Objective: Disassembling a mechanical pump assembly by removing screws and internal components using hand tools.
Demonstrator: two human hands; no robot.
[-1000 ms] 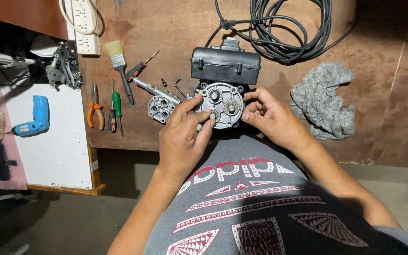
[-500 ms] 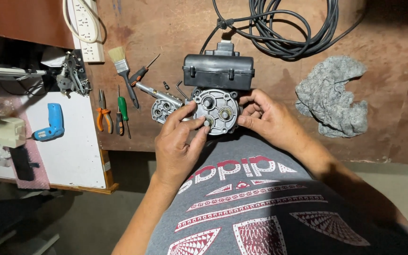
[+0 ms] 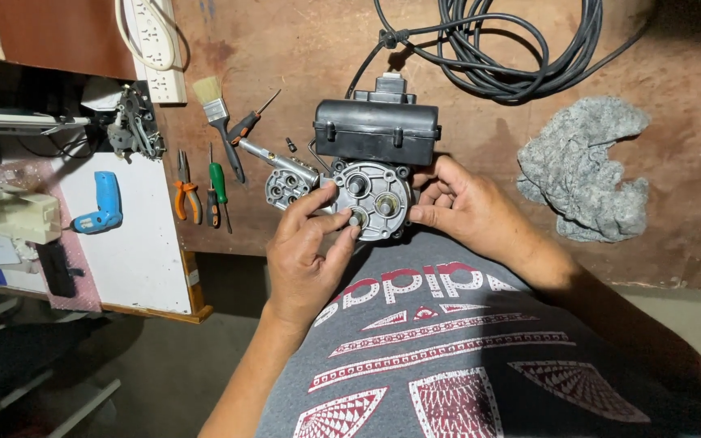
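Observation:
A grey metal pump body (image 3: 376,197) with a round face and small bores stands at the brown table's near edge, under a black plastic box (image 3: 376,130). My left hand (image 3: 308,251) pinches a small round part at the lower left of that face. My right hand (image 3: 468,212) grips the pump body's right side and steadies it. A detached grey metal cover (image 3: 285,186) lies just left of the body, beside my left fingers.
A paintbrush (image 3: 217,115), screwdrivers (image 3: 218,185) and orange pliers (image 3: 183,191) lie to the left. A grey rag (image 3: 584,169) lies right, a coiled black cable (image 3: 521,49) at the back. A white power strip (image 3: 156,49) and a blue tool (image 3: 105,203) are far left.
The view has shifted slightly. My left fingers have moved onto the lower left of the pump face and closed on a small part; my right hand stays on the body.

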